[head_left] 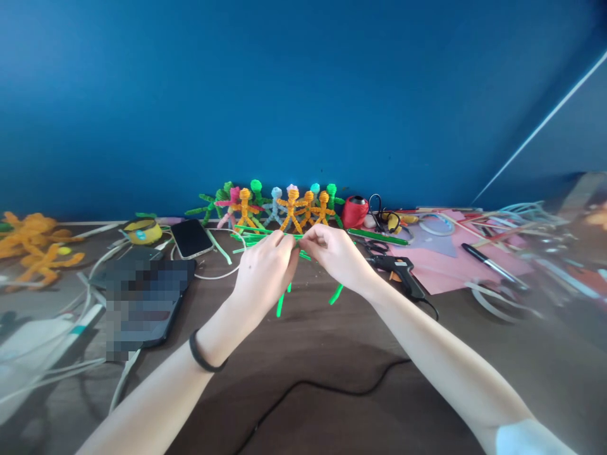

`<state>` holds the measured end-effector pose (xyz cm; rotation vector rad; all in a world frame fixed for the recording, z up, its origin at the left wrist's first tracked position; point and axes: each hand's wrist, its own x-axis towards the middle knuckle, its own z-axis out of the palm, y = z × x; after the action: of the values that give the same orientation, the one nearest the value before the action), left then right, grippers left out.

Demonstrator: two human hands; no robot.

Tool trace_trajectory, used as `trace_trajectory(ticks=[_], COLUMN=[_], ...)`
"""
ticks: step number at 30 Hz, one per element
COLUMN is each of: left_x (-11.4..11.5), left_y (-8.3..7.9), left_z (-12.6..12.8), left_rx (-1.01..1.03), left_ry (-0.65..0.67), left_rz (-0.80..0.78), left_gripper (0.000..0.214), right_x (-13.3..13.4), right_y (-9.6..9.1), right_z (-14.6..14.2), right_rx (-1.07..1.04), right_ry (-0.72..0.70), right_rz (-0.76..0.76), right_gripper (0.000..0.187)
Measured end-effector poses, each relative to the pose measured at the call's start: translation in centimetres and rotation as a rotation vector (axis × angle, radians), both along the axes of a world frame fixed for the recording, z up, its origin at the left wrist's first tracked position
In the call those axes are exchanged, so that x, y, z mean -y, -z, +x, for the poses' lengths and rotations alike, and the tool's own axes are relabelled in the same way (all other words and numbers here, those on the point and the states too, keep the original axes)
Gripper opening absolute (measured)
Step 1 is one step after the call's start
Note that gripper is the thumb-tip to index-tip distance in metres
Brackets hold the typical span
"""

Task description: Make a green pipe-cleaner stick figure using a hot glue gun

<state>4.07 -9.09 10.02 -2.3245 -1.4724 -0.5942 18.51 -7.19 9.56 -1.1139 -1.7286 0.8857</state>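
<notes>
Nearest, at six o'clock, see a black cable [327, 389]. Next, see left hand [265, 265] and right hand [336, 254] meeting tip to tip, both pinching green pipe cleaners [279, 306], half-hidden, with ends showing beyond the grip at five and seven. Past three, find a glue gun [408, 278] with a white label [401, 263], too small to read; at nine, a yellow roll [150, 232] with a blurred sticker [141, 234]. Farthest, at twelve, find fuzzy figures [291, 206] along the blue wall [303, 95].

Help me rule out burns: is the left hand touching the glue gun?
Apart. The head view shows the right hand and some tabletop between the left hand and the glue gun.
</notes>
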Motion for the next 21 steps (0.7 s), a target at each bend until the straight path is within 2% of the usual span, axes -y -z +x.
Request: trace_trajectory(ticks=[9,15,21], left_x=[0.3,0.0,0.1], left_y=[-1.2,-1.3,-1.1], left_z=[-0.1,-0.5,-0.5], left_rx=[0.267,0.320,0.321], left_ry=[0.035,0.037,0.044], left_rz=[-0.298,-0.271,-0.276], left_gripper=[0.023,0.022,0.022], right_x=[0.4,0.4,0.7], right_y=[0.5,0.4,0.5], right_z=[-0.4,-0.4,-0.6], right_rx=[0.063,0.057,0.166], right_ry=[0.030,-0.006,0.061], right_rz=[0.129,0.179,0.260], right_gripper=[0.013,0.006,0.008])
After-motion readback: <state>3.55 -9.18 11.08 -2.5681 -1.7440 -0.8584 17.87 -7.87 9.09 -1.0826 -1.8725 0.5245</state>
